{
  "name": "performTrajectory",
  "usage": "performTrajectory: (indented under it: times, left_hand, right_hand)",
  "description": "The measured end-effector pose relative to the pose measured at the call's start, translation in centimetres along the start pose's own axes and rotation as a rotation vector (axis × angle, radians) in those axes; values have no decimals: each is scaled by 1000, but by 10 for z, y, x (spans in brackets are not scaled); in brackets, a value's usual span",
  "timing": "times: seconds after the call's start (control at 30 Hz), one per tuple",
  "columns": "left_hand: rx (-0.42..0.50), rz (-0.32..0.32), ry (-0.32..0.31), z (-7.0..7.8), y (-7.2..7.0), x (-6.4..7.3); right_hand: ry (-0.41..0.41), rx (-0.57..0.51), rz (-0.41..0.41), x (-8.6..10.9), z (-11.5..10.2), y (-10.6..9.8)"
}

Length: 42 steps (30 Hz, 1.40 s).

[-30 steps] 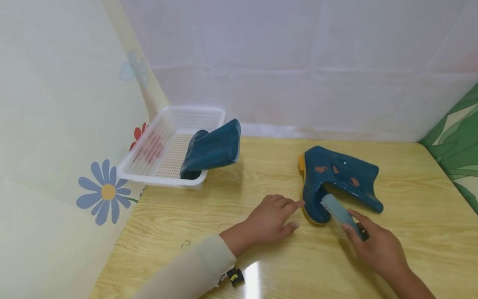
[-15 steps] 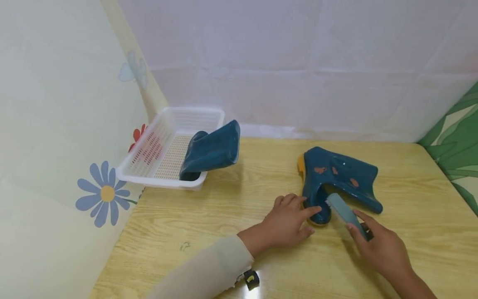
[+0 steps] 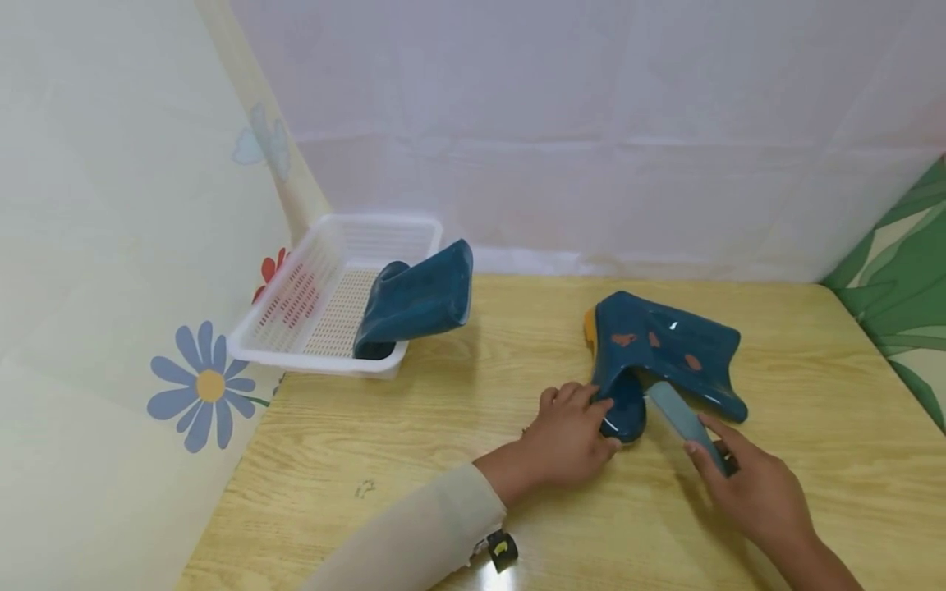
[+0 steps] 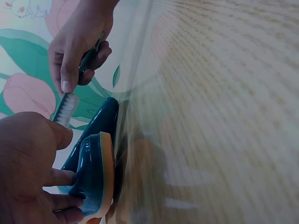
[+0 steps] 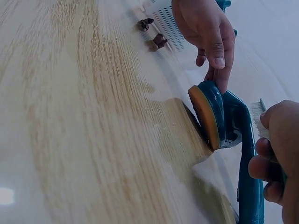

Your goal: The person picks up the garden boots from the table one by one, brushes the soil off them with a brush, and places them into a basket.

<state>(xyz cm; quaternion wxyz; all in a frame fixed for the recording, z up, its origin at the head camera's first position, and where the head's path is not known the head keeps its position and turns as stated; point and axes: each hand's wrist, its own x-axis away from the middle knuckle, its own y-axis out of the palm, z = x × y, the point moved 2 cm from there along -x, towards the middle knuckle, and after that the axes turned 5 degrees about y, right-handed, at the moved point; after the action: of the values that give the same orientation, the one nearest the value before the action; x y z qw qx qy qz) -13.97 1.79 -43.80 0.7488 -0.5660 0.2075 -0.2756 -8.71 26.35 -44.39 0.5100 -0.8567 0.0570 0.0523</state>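
Note:
A dark blue rain boot (image 3: pixel 683 341) with orange patches and a yellow-orange sole lies on its side on the table. My left hand (image 3: pixel 565 439) holds its toe, fingers over the blue upper in the left wrist view. There the thumb stands apart from the boot. My right hand (image 3: pixel 761 488) grips a grey-green scrubbing brush (image 3: pixel 680 414) by its handle. The brush head is close beside the toe and the bend of the boot. White bristles show in the left wrist view, pointing toward the boot. The palm hides part of the handle.
A white plastic basket (image 3: pixel 281 353) stands at the back left, with a second blue boot (image 3: pixel 417 291) leaning out over its right rim. A small black and yellow item (image 3: pixel 502 548) hangs at the left cuff. White cloth backs the wooden table (image 3: pixel 332 525).
My left hand has moved right, from touching the sole edge to holding the toe. The boot has shifted slightly left, its toe tipped differently. The brush has moved slightly to the right.

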Motion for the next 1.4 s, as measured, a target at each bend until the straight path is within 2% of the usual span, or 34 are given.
performTrajectory:
  times: [0.17,0.37,0.5,0.67,0.8,0.9,1.03,1.13,1.27,1.4]
  left_hand:
    - [67,8,-22,-15,-8,5]
    - [100,17,-27,-47,-23,13]
    - [104,38,-48,-66,-32,18]
    - [89,91,-66,-76,-36,20]
    - [-41,137,-35,-70,-32,16]
    - [-185,130,48,-58,-29,9]
    - [-304,68,197,-39,-25,-2]
    - [-329,6,274,-27,-21,-11]
    - [-376,-82,329,-15,-14,-21]
    - [-472,-151,331,-7,-6,-28]
  right_hand:
    - [10,13,-9,-1,0,0]
    - [-37,-7,53,1,1,-2]
    - [-43,-27,65,1,2,-4]
    - [-44,-36,74,1,2,-6]
    - [-39,-37,78,1,3,-7]
    - [-30,-36,80,2,3,-7]
    - [-31,-40,94,3,3,-6]
    - [-35,-48,102,3,3,-6]
    - [-31,-52,106,4,4,-6]
    - [-28,-50,107,5,4,-4]
